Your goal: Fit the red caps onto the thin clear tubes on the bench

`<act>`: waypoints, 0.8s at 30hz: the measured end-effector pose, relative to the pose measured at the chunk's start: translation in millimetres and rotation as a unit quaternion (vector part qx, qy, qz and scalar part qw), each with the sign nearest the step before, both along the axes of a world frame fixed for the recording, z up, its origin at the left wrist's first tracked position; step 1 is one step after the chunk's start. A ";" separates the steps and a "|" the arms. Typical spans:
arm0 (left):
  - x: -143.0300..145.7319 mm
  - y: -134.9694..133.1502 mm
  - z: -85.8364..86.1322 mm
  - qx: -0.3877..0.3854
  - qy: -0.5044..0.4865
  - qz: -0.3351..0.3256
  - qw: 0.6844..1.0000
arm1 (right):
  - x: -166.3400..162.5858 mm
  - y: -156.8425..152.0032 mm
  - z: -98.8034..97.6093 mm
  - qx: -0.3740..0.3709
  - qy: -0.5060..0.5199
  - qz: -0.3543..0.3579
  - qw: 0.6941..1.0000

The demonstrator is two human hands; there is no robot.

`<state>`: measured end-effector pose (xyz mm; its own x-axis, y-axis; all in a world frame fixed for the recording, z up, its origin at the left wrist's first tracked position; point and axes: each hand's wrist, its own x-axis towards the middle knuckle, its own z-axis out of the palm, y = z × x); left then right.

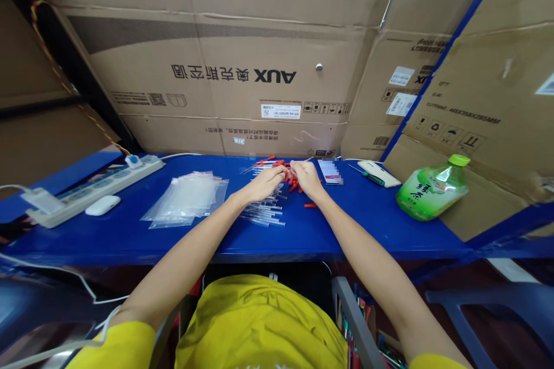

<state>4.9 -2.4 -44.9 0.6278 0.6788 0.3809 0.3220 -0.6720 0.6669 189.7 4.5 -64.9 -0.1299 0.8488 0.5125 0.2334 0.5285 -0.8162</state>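
Note:
Over the back middle of the blue table [363, 225], my left hand [267, 182] and my right hand [305, 176] meet with their fingertips close together. The fingers of both are closed in a pinch; what lies between them is too small and hidden to make out. Small red pieces [294, 185] lie around and under the fingertips, and one lone red piece [310, 205] sits nearer me by my right wrist. Clear thin tubes [265, 216] lie in a loose pile beneath my left hand. More red-ended slim pieces [265, 161] are behind it.
Clear plastic bags [184, 199] lie stacked on the left, beside a white case [103, 205] and a power strip [99, 184]. On the right are a phone [330, 172], a green-handled screwdriver [373, 178], a pale flat object [380, 173] and a green bottle [433, 189]. Cardboard [242, 40] walls the back.

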 end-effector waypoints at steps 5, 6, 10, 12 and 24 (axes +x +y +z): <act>-0.8 4.1 -2.0 0.004 -0.021 -0.002 1.000 | -0.8 -6.6 2.7 0.082 -0.098 0.000 0.992; -0.7 5.9 -3.0 0.005 -0.023 0.000 1.000 | -1.2 -7.4 2.8 0.085 -0.108 -0.004 0.990; 1.9 11.7 -7.9 0.000 -0.038 0.014 0.999 | -2.5 -8.3 1.8 0.096 -0.131 -0.017 0.987; 4.2 12.8 -10.0 -0.002 -0.050 0.024 0.998 | -3.3 -7.8 0.5 0.102 -0.133 -0.023 0.986; 11.6 7.7 -8.5 -0.030 -0.083 0.033 0.996 | -9.2 -2.9 -2.3 0.077 -0.077 -0.020 0.994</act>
